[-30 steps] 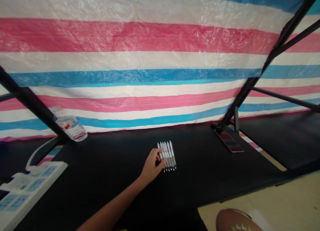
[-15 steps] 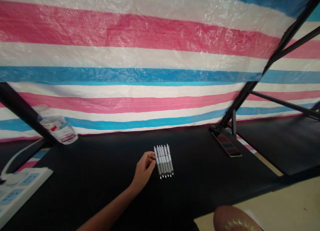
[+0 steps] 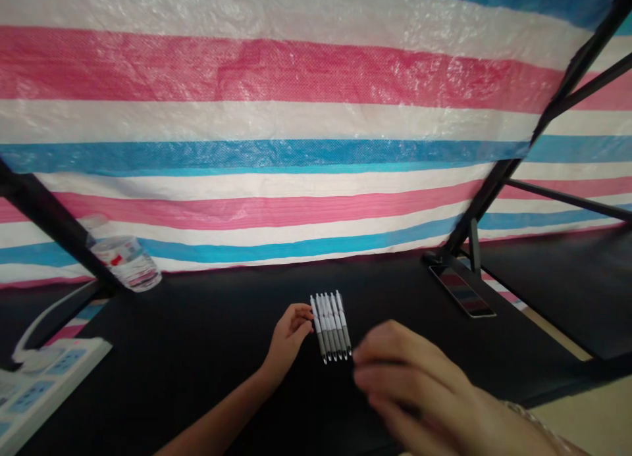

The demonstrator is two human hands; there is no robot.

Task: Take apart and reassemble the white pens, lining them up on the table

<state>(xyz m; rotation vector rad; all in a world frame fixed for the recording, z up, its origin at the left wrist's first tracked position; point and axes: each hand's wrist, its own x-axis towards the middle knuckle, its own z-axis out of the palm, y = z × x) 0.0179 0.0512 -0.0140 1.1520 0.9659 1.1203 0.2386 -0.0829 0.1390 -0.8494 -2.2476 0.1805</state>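
At the middle of the black tabletop (image 3: 222,318), the left hand (image 3: 289,337) rests just beside the left edge of a tight row of slim white-and-grey retractable pens (image 3: 330,328). Its fingers curl loosely and hold nothing that shows, and their tips come very near the outermost pen, though I cannot tell if they touch it. The right hand (image 3: 409,390) is close to the camera, just right of the row's lower end. It is blurred, but its fingers look extended and empty, and a thin chain bracelet (image 3: 530,420) circles the wrist.

The pens lie flat and parallel, side by side, with their tips toward the person. Neither hand has a pen, so the step in hand appears to be reaching in around the row. Lifting one of these thin barrels would call for fingertips closing on a single pen without nudging its neighbours.

Farther out, a smartphone (image 3: 461,291) lies flat on the tabletop to the right, its dark screen reflecting the stripes. A clear plastic water bottle (image 3: 123,262) sits toward the back left, and a white power strip (image 3: 54,383) with blue panels lies at the lower left. Behind everything hangs a pink, white and blue striped tarp (image 3: 257,68), crossed by black metal struts (image 3: 567,81), and a pale floor (image 3: 582,416) shows at the lower right.
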